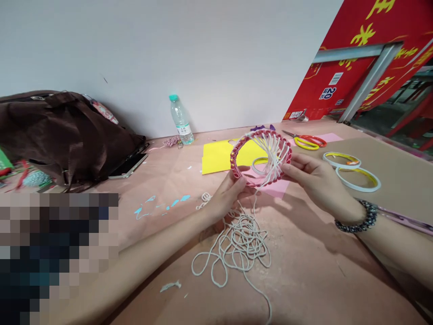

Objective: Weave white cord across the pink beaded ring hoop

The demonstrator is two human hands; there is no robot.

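Observation:
A round hoop point(236, 152) with a pink, loop-edged rim is held up above the table, tilted toward me. White cord point(275, 158) is strung across its right half and gathers in a knot right of centre. My left hand point(230, 192) pinches the lower left rim between thumb and fingers. On the right side, my right hand point(306, 176) grips the rim, its thumb in front near the gathered cord. From the hoop a strand hangs down to a loose tangle of white cord point(243, 239) on the table.
Behind the hoop lie yellow paper point(216, 158), pink paper point(275, 189) and orange-yellow scissors point(309, 142). Tape rolls point(358, 179) sit at the right. A water bottle point(181, 121) leans against the wall, with a brown bag point(64, 135) and a phone point(128, 166) at the left.

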